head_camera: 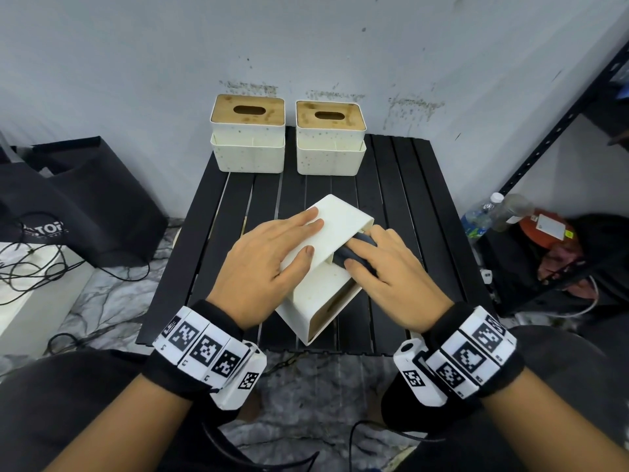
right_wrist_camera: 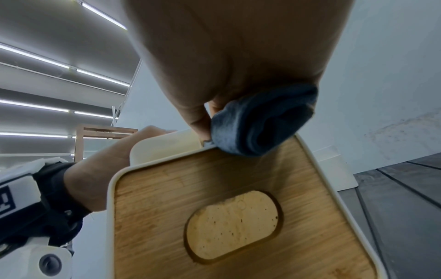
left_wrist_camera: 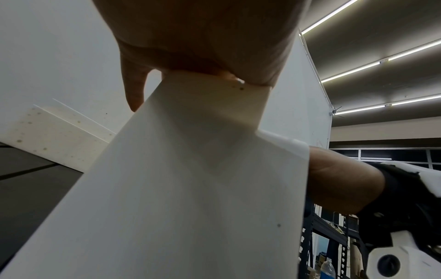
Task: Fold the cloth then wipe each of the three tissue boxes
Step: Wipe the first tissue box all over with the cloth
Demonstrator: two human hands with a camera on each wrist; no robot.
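Observation:
Two cream tissue boxes with wooden lids stand upright at the back of the black slatted table (head_camera: 408, 185), one on the left (head_camera: 247, 137) and one on the right (head_camera: 331, 141). A third tissue box (head_camera: 340, 219) lies tipped on its side mid-table, its wooden lid (right_wrist_camera: 214, 188) facing front right. My left hand (head_camera: 292, 233) rests flat on its upper face (left_wrist_camera: 190, 188), fingers straight. My right hand (head_camera: 367, 250) grips a bunched dark blue-grey cloth (head_camera: 347, 255) and presses it against the box just above the lid's edge (right_wrist_camera: 260, 122).
Black bags (head_camera: 85, 199) and loose cables (head_camera: 34, 267) lie on the floor to the left. A dark metal shelf (head_camera: 544, 131) with bottles (head_camera: 483, 216) and other items stands on the right. A wall runs right behind the table.

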